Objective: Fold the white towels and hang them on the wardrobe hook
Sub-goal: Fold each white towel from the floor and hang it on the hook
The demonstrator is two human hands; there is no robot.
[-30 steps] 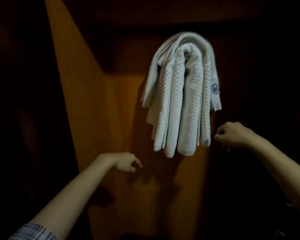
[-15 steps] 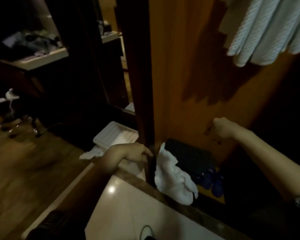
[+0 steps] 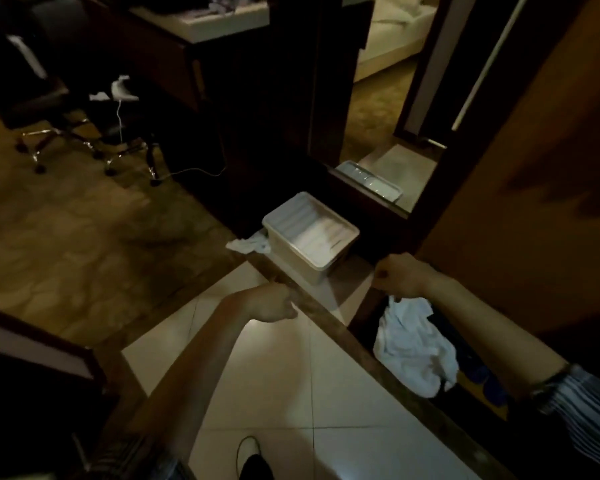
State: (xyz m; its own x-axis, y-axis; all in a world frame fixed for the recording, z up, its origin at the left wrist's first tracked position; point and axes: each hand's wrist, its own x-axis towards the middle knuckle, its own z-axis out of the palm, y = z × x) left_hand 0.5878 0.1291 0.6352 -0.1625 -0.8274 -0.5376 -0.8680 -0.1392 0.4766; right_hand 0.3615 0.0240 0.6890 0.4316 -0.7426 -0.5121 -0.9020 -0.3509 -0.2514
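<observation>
A crumpled white towel (image 3: 413,344) lies on the dark wardrobe floor at the lower right. My right hand (image 3: 400,275) hovers just above its top corner with loosely curled fingers, and I see nothing held in it. Over the pale tiles to the left, my left hand (image 3: 274,303) hangs loosely curled and holds nothing. A white plastic bin (image 3: 340,252) with folded white towels inside stands on the floor beyond both hands. The hung towels and the hook are out of view.
The orange-brown wardrobe panel (image 3: 534,168) rises on the right. A small crumpled white cloth (image 3: 246,244) lies by the bin. Blue slippers (image 3: 478,372) sit beside the towel. An office chair (image 3: 66,109) stands far left, and a brown threshold strip (image 3: 326,317) crosses the floor.
The view has swung down and left from the hung towels to the floor. Both hands came down, and the right hand now sits over the crumpled towel.
</observation>
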